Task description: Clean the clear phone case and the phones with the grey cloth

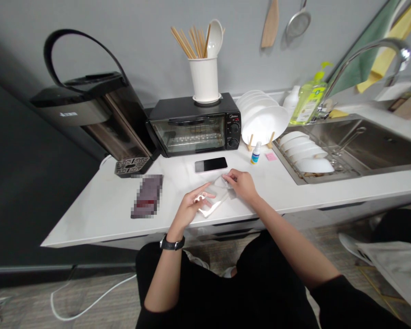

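A clear phone case (pixel 210 208), shiny and see-through, is held just above the counter's front part. My left hand (pixel 191 206) grips its left end, thumb and fingers around the edge. At its upper right end, my right hand (pixel 241 183) is closed in a pinch, with a pale, translucent bit at the fingertips that I cannot make out clearly. Just beyond my hands lies a phone (pixel 211 165) with a dark screen. A small spray bottle (pixel 255 154) with a blue and yellow label stands behind my right hand, beside a pink sticky note (pixel 271 156).
A blurred-out dark flat item (pixel 147 196) lies at left, before a water dispenser (pixel 119 123). Behind stand a toaster oven (pixel 195 132) and a plate rack (pixel 263 125). At right is a sink (pixel 380 141) with bowls (pixel 311 157). Another person's leg (pixel 393 269) shows lower right.
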Demonstrator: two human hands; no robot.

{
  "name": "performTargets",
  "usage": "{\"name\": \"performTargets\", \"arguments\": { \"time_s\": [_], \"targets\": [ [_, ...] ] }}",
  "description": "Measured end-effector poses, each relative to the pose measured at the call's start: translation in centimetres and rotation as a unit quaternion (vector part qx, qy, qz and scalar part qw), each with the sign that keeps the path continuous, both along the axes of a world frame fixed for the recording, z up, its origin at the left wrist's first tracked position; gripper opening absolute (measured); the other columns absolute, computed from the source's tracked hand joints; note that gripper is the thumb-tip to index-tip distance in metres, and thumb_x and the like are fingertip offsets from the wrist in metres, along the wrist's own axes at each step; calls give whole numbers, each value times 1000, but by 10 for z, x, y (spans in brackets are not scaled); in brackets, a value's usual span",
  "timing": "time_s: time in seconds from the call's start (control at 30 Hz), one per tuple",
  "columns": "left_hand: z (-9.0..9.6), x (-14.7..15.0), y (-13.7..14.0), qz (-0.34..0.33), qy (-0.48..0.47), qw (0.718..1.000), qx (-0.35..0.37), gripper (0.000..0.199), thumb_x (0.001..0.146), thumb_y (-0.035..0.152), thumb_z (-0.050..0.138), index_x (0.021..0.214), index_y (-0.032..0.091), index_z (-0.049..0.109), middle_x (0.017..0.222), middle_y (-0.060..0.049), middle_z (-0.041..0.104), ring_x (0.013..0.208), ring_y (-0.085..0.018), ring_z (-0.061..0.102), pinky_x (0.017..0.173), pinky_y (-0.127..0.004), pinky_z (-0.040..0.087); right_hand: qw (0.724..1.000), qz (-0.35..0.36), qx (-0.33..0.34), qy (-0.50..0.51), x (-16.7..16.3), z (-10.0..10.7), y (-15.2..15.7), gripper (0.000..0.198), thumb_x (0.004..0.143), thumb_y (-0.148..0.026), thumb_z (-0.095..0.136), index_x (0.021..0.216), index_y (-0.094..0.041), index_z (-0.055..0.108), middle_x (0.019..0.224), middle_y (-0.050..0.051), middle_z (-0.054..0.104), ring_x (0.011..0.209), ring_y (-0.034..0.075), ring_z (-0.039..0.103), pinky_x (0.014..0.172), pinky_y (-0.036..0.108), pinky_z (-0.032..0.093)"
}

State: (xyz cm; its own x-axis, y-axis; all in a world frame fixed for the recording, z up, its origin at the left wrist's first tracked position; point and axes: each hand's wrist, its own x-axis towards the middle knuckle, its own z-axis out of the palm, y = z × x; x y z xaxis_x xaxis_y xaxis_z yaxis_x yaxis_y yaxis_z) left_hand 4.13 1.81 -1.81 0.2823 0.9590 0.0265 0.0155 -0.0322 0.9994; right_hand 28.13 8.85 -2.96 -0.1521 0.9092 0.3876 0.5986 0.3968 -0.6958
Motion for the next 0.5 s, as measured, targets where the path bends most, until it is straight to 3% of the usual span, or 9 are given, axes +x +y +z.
{"name": "performTargets", "arguments": {
  "time_s": [0.1,0.2,0.3,0.37,0.43,0.5],
  "targets": [
    [-2,-1,1,-3,-5,1000,2,67,88,39,74,149,16,58,114,-16,78,76,-22,76,48,-21,45,999,-14,1,-32,0,0,0,39,100,-45,60,68,-23,65,62,2,68,59,19,63,65,29,43],
    [-4,-1,3,15,-11,1000,8,67,87,40,75,148,16,59,116,-17,78,76,-21,77,49,-21,44,999,36,3,-39,-1,2,0,18,100,-30,57,95,-24,73,85,2,78,75,19,69,72,28,47],
    [-4,-1,3,21,-9,1000,8,69,87,41,76,149,16,59,118,-17,77,77,-22,77,49,-21,45,997,66,5,-29,-1,3,1,23,97,-22,56,115,-25,71,103,2,80,86,20,71,76,27,49],
    [-2,-1,2,10,-4,1000,6,69,87,42,75,150,17,58,118,-17,77,78,-22,76,50,-22,47,998,53,3,-29,0,2,2,16,100,-27,56,99,-23,72,87,2,78,75,20,69,70,28,46],
    [-1,-1,0,-1,3,1000,6,69,88,41,75,150,17,58,118,-16,77,79,-22,76,53,-23,48,999,26,3,-34,1,1,1,30,102,-36,56,78,-22,67,68,2,70,62,19,62,65,28,41],
    [0,-1,-1,-7,8,1000,9,67,90,41,74,150,17,58,117,-15,77,80,-21,75,56,-24,50,999,10,6,-39,2,1,0,40,103,-41,56,69,-22,61,61,2,64,57,19,58,63,29,38]
  ]
}}
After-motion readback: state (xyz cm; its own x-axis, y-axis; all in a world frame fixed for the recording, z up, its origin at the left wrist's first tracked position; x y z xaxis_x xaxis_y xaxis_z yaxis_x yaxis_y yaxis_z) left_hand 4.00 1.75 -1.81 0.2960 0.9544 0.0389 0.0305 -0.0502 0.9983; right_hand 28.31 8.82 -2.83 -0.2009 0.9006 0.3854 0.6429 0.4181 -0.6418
